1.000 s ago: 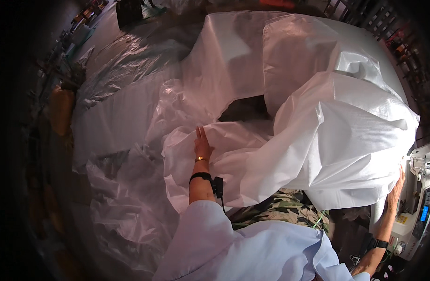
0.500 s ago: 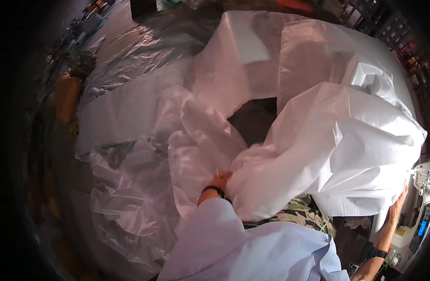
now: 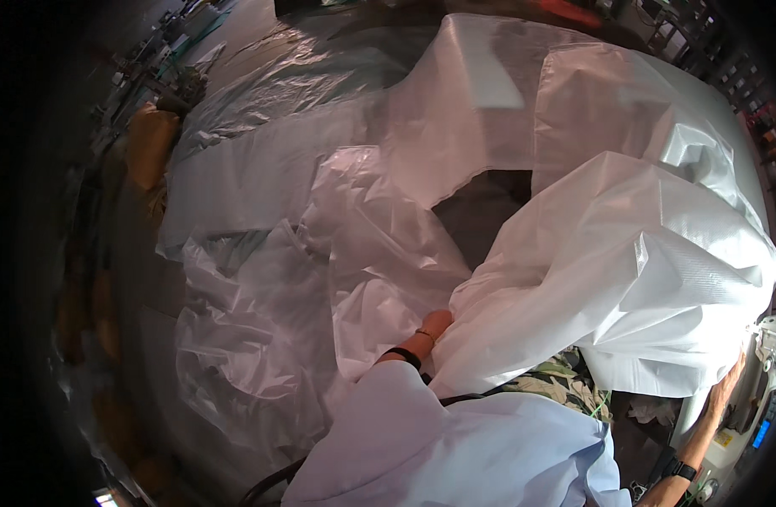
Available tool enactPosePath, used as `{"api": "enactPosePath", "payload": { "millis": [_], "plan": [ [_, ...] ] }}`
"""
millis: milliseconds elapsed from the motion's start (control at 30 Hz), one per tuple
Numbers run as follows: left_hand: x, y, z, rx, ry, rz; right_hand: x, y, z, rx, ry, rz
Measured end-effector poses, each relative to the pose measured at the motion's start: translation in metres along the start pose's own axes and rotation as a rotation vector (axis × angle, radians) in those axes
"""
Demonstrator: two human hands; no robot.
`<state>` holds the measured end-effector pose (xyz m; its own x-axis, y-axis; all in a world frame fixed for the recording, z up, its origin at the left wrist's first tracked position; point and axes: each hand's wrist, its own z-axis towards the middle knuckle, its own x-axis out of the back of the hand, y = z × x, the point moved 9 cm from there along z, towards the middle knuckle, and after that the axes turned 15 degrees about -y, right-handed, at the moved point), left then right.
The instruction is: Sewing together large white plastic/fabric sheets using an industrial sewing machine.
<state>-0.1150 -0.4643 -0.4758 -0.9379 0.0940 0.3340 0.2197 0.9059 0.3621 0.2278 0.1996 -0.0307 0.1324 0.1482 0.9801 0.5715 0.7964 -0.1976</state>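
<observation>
A person in a pale blue smock bends over a wide work surface heaped with big white woven sacks and clear plastic liners. The left hand (image 3: 436, 325) is pushed in under the near fold of a large white woven sack (image 3: 624, 279), at the seam where it meets a crumpled clear plastic liner (image 3: 362, 253); only the wrist and heel of the hand show, so whether its fingers are spread or closed on the material cannot be told. The right hand (image 3: 727, 390) lies far to the right, fingers stretched out and together, flat along the sack's lower right edge beside a sewing machine (image 3: 764, 406).

Judging by how things lie, the job looks only part done: the sack is bunched and folded over itself, the liner is loose and wrinkled on the left rather than tucked inside, and a dark gap (image 3: 481, 203) of bare surface shows between the layers. More flat sacks (image 3: 523, 93) lie spread at the far side.

Room to move is tight. The sack's right edge hangs close to the machine, the near edge drapes against the person's body, and slack plastic spills over the left rim. The only open stretch is the far centre.
</observation>
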Motion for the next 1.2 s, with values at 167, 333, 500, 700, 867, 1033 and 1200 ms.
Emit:
{"api": "enactPosePath", "payload": {
  "millis": [167,333,500,700,867,1033,1200],
  "plan": [
    [0.06,-0.015,-0.007,0.019,0.406,0.249,0.0,0.017,-0.002,0.008,-0.001,-0.02],
    [0.116,-0.035,-0.027,0.134,0.521,0.011,0.003,0.02,-0.007,0.021,0.02,-0.059],
    [0.218,0.043,-0.061,-0.256,0.829,-0.236,0.002,0.005,-0.009,-0.034,0.027,0.08],
    [0.353,0.197,-0.107,-0.738,1.013,-0.227,0.012,-0.057,-0.004,-0.042,0.033,0.04],
    [0.37,0.268,-0.053,-0.395,0.581,-0.051,0.024,-0.11,-0.005,-0.01,0.06,0.11],
    [0.337,0.262,0.004,-0.261,0.646,-0.34,0.032,-0.135,-0.006,-0.053,0.119,0.109],
    [0.32,0.291,0.069,-0.78,0.504,-1.139,0.034,-0.133,-0.009,-0.176,0.171,0.087]
  ]
}}
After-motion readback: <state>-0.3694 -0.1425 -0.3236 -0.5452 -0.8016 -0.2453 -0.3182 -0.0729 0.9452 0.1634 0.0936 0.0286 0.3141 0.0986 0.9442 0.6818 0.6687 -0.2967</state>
